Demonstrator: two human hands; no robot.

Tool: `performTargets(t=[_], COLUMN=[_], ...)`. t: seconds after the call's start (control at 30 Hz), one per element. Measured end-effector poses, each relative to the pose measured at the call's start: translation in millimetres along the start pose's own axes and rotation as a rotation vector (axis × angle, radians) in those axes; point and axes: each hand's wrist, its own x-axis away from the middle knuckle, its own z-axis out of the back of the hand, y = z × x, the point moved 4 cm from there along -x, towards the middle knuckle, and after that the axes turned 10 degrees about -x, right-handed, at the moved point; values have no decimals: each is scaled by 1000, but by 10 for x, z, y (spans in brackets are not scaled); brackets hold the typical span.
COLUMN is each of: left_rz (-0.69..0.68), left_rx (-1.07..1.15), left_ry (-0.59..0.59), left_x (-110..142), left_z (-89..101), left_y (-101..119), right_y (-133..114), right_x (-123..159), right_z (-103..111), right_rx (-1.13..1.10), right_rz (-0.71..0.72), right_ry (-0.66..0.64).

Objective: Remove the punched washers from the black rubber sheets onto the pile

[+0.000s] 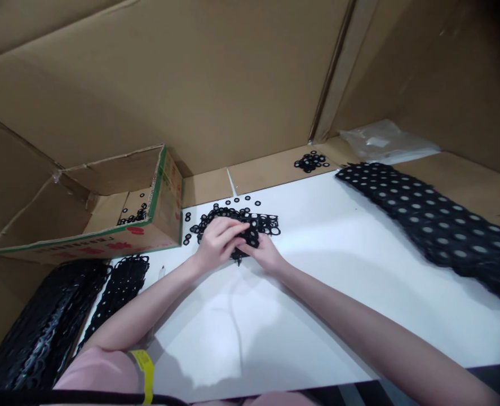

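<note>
My left hand [215,247] and my right hand [267,255] meet over the middle of a white board. Between them they grip a black perforated sheet [253,232], their fingers pinched around it. Its far end, a grid of open holes, sticks out past my right fingers. Just behind and under my left hand lies a heap of small black rings [222,213], partly hidden by the fingers. Several single rings [237,200] are scattered around the heap. A small dark pointed end shows below the fingers; I cannot make out what it is.
A cardboard box [173,197] with loose rings inside stands at left. Black perforated strips [120,285] and a glossy black bundle [42,316] lie below it. A long perforated sheet [427,214] stretches along the right. Behind are another ring pile [311,162] and a clear plastic bag [385,141].
</note>
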Motion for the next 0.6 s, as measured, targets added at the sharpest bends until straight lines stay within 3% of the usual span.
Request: performTargets(t=[0.07, 0.33, 0.47, 0.6], left_rz=[-53, 161, 354, 514], left_rx=[35, 256, 326, 307], left_ry=[-75, -135, -74, 68], left_x=[21, -53, -78, -98], left_z=[-94, -198, -246, -254], left_y=[32, -39, -155, -405], right_y=[20, 78, 70, 96], right_x=[-3, 24, 21, 25], right_z=[-7, -44, -49, -63], right_rx=[33, 80, 55, 4], right_rz=[5, 0, -6, -28], right_ry=[1, 14, -7, -8])
